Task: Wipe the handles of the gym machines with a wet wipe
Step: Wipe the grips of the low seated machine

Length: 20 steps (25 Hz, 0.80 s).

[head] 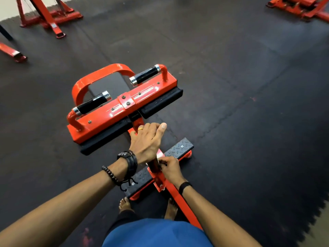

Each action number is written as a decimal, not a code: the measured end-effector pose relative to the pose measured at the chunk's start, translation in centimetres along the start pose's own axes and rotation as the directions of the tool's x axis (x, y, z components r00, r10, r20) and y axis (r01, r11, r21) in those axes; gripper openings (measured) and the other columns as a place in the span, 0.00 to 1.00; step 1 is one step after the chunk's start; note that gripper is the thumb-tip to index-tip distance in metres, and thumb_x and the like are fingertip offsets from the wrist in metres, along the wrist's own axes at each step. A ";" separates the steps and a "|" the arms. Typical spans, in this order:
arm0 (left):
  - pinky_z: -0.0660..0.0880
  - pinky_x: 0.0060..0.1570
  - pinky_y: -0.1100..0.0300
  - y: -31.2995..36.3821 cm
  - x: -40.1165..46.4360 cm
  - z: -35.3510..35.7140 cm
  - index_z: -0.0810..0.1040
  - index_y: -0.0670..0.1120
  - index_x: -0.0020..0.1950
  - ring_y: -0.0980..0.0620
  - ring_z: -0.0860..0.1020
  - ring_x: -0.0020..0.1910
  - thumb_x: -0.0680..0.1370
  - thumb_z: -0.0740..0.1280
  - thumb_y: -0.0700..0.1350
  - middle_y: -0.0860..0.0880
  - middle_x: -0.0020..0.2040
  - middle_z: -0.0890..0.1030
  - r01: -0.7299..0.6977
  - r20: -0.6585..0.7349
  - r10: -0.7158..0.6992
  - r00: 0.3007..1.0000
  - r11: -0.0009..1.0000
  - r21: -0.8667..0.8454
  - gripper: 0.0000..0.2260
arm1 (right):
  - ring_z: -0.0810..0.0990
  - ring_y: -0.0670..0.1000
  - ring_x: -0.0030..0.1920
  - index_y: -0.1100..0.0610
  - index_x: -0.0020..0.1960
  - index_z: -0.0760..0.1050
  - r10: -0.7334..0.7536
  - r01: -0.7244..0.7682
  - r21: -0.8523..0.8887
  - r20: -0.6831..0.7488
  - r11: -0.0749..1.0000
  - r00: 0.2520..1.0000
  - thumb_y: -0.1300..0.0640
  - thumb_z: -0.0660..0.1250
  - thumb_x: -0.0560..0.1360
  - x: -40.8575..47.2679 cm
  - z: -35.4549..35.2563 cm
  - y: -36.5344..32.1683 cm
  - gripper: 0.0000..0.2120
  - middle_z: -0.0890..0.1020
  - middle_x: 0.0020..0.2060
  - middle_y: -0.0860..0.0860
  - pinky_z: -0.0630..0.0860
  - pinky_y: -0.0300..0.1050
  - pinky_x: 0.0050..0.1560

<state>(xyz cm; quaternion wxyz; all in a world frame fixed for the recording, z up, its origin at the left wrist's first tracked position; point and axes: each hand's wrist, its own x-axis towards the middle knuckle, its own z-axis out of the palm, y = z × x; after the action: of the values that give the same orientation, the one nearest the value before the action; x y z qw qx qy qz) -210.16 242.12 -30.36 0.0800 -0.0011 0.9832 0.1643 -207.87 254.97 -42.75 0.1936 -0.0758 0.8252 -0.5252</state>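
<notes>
A red gym machine [106,120] stands on the floor in front of me. It has two black grip handles with chrome ends, one on the left [93,104] and one on the right [145,75]. My left hand [147,139] rests with spread fingers on top of the machine's central red post. Just below it, my right hand [170,169] is closed around a short dark handle [154,166] on that post. A small white scrap shows beside this handle; I cannot tell whether it is the wet wipe.
Black checker footplates [179,148] stick out on both sides of the post, and my bare feet [124,204] stand just behind them. More red machine frames stand at the back left [48,16], far left [12,52] and back right [302,8] on dark rubber flooring.
</notes>
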 end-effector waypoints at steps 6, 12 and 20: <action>0.60 0.55 0.45 0.2 0.2 0.2 0.68 0.54 0.67 0.51 0.63 0.53 0.71 0.32 0.66 0.56 0.53 0.66 0.079 -0.034 -0.083 0.996 0.993 -0.086 0.37 | 0.74 0.39 0.32 0.47 0.32 0.78 -0.173 0.133 0.243 0.149 0.961 0.974 0.77 0.60 0.72 2.1 -4.2 -5.9 0.26 0.79 0.27 0.42 0.70 0.36 0.36; 0.64 0.58 0.44 0.1 -0.5 -0.3 0.63 0.48 0.73 0.44 0.67 0.59 0.81 0.48 0.51 0.48 0.63 0.69 0.081 -0.065 -0.087 0.994 0.994 -0.079 0.21 | 0.73 0.40 0.36 0.73 0.40 0.79 -0.077 0.086 -0.005 0.400 0.996 0.913 0.72 0.60 0.70 3.6 -1.3 -0.9 0.10 0.78 0.34 0.50 0.70 0.37 0.39; 0.69 0.65 0.43 -5.4 -5.0 0.5 0.78 0.52 0.58 0.52 0.78 0.58 0.76 0.43 0.71 0.52 0.55 0.81 0.144 -0.185 -0.384 0.905 0.683 -0.716 0.33 | 0.82 0.52 0.47 0.67 0.46 0.81 -0.277 0.022 0.379 0.632 0.925 0.724 0.72 0.63 0.72 4.3 -5.8 -10.3 0.09 0.83 0.43 0.58 0.76 0.41 0.51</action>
<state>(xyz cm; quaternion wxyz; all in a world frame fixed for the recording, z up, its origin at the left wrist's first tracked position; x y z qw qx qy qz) -205.00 237.07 -31.81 -0.0638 -0.2010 0.8398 0.5003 -214.94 253.95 -32.38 0.4456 -0.2929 0.5838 -0.6122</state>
